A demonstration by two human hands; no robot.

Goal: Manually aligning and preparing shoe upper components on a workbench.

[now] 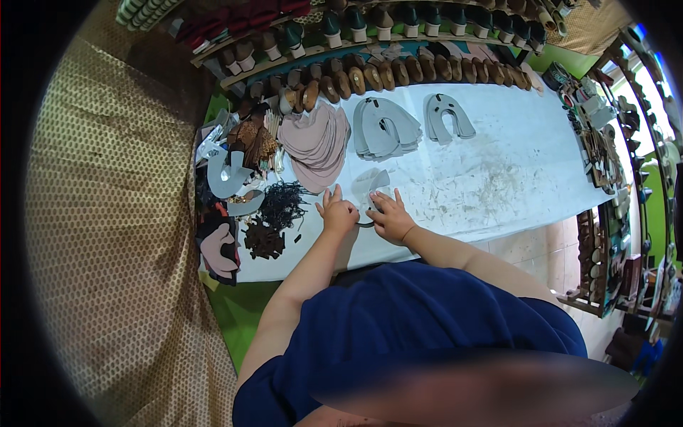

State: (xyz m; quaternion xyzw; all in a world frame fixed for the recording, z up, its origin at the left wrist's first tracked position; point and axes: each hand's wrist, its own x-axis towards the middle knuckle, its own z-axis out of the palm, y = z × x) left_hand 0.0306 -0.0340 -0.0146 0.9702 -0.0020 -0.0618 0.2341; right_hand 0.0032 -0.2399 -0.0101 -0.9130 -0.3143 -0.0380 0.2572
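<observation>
Near the front edge of the table, my left hand has its thumb and forefinger pinched together while its other fingers stretch forward. What the pinch holds, if anything, is too small to make out. My right hand lies beside it, fingers stretched out and pressing on a grey curved flat piece, which it partly covers. A short dark curved strip shows between the two hands. Left of my left hand sits a heap of thin black strips, with a pile of dark brown cut pieces nearer to me.
Stacked pinkish shoe-upper pieces and two groups of grey arched pieces lie farther back on the white-covered table. Wooden shoe lasts line its far edge. Tools crowd the right end; a shelf rack stands beyond.
</observation>
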